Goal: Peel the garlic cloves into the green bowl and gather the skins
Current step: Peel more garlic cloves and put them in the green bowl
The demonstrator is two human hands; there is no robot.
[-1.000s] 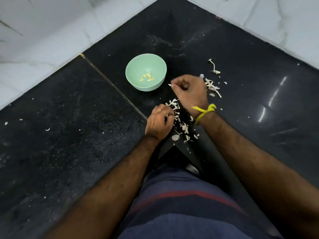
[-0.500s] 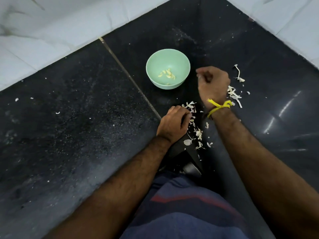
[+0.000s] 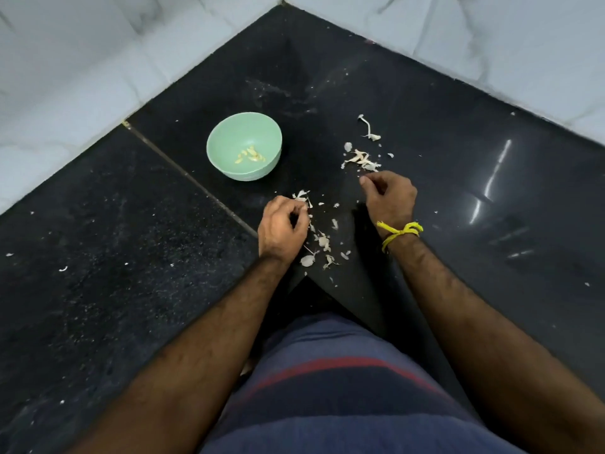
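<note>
Papery garlic skins just beside curled left hand; right hand curled, contents unclear.

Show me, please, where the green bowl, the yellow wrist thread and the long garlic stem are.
green bowl (image 3: pixel 216 139): head view, on its inner wall, left side.
yellow wrist thread (image 3: pixel 400 231): head view, on the knot at the right wrist.
long garlic stem (image 3: pixel 369 128): head view, on the middle of the stalk.

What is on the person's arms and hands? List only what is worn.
Both forearms are bare, with no sleeves in view. The right hand has a bright yellow thread tied round the wrist, knotted, its loose ends sticking out. The left hand wears no band, and no glove shows on either hand.
</note>
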